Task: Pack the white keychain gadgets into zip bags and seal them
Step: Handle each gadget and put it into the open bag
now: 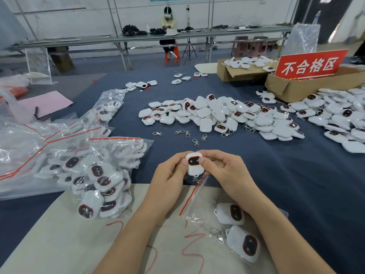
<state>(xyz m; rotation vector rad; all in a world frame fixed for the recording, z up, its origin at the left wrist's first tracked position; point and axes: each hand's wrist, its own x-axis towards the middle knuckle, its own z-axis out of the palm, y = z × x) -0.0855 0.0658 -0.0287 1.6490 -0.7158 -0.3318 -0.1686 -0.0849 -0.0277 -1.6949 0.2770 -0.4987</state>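
Note:
A white keychain gadget [194, 165] with a dark, red-rimmed face is held upright between both hands above the table's near middle. My left hand [168, 175] grips its left side and my right hand [221, 169] pinches its right side, thumb on the face. Its metal clasp hangs below. Under my right forearm lies a clear zip bag [199, 206] with a red strip, holding two gadgets [231, 213]. A big heap of loose gadgets [217, 115] covers the table's centre.
Filled zip bags [94, 175] pile up at the left. Loose metal clasps [185, 134] lie ahead of my hands. Cardboard boxes [296, 88] with a red sign [310, 65] stand back right. A beige board [79, 234] lies at the near edge. A person sits at a far bench.

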